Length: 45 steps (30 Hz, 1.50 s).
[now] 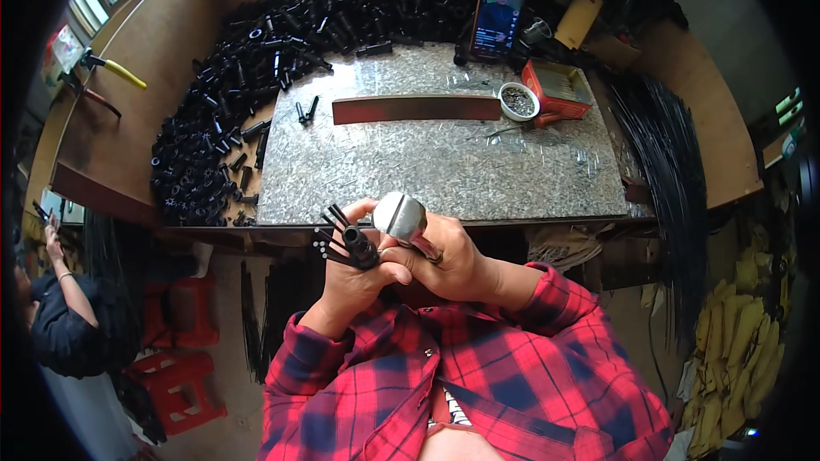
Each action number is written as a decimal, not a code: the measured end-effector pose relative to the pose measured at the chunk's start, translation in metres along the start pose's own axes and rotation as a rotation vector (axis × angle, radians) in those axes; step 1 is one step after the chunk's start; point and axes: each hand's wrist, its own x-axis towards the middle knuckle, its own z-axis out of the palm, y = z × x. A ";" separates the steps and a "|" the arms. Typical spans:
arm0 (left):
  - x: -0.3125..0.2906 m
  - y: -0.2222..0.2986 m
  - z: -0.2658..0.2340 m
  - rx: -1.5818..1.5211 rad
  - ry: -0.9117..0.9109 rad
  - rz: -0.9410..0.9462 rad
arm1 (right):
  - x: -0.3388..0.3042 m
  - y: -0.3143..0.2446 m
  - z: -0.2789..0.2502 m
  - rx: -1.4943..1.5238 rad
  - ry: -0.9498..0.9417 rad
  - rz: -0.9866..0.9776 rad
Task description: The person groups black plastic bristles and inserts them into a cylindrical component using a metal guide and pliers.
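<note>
My left hand [344,287] is closed around a black ribbed plastic hub [362,249]. Several thin black rods [335,230] fan out from beside the hub, some with pale round tips. Pressed close against it, my right hand [453,258] grips a pair of pincers [401,218] with a rounded silver head split by a dark slot and a reddish handle. The pincers' head is just right of the hub; whether they touch, I cannot tell. Both hands are in front of the near edge of a speckled stone slab [342,175].
A large heap of black plastic parts [282,26] lines the slab's back and left. On it lie a dark flat strip [416,109], a white cup of small metal bits [518,102] and a red box [557,90]. A phone [498,17] stands behind. Long black rods [670,162] hang at right.
</note>
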 end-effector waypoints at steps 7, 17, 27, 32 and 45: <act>0.004 0.003 0.009 -0.079 0.002 0.038 | -0.005 -0.001 0.002 0.021 0.025 0.057; -0.006 -0.013 -0.011 0.057 0.045 0.018 | 0.001 0.003 0.008 0.003 -0.023 0.058; -0.005 0.008 -0.034 -0.266 0.016 -0.005 | 0.013 -0.012 -0.022 0.018 -0.346 0.478; -0.010 0.005 -0.047 -0.235 0.082 0.030 | -0.007 -0.007 -0.041 -0.366 -0.355 0.076; -0.003 0.015 -0.044 0.115 -0.035 -0.018 | -0.018 -0.029 -0.038 -0.855 -0.422 -0.025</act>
